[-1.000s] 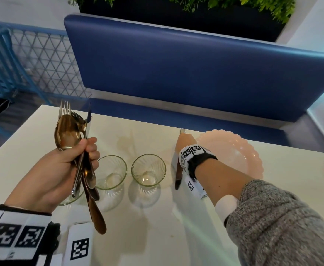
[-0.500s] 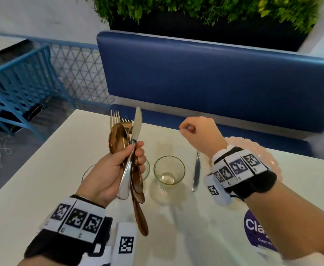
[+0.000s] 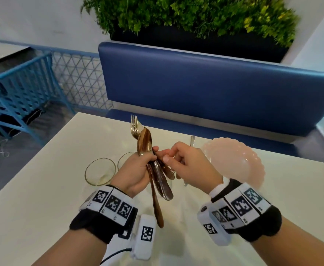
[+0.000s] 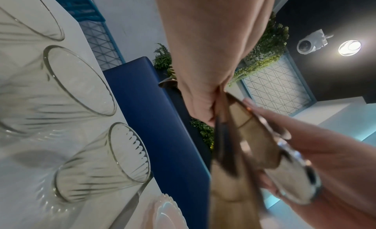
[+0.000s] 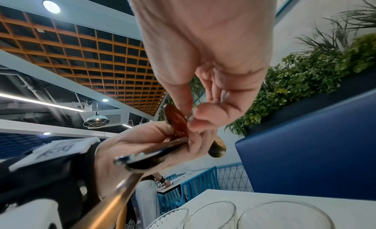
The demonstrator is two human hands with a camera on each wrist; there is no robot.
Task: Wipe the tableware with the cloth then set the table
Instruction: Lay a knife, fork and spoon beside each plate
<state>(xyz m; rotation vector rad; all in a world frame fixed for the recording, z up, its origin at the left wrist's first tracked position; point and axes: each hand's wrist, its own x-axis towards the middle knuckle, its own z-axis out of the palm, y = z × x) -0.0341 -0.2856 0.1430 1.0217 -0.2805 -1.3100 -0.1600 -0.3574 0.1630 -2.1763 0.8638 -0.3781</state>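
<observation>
cutlery (image 3: 153, 169), bunched upright at frame centre, is gripped by the curled left hand (image 3: 136, 173) so one piece can be pinched out by the right hand (image 3: 191, 167) for setting beside the pink plate (image 3: 239, 162) at right.

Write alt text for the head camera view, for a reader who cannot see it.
Above a white table, the left hand grips a bundle of cutlery upright while the right hand pinches a piece in the bundle. Glass cups stand behind the left hand; a pink scalloped plate and a knife lie right, before a blue bench.
</observation>
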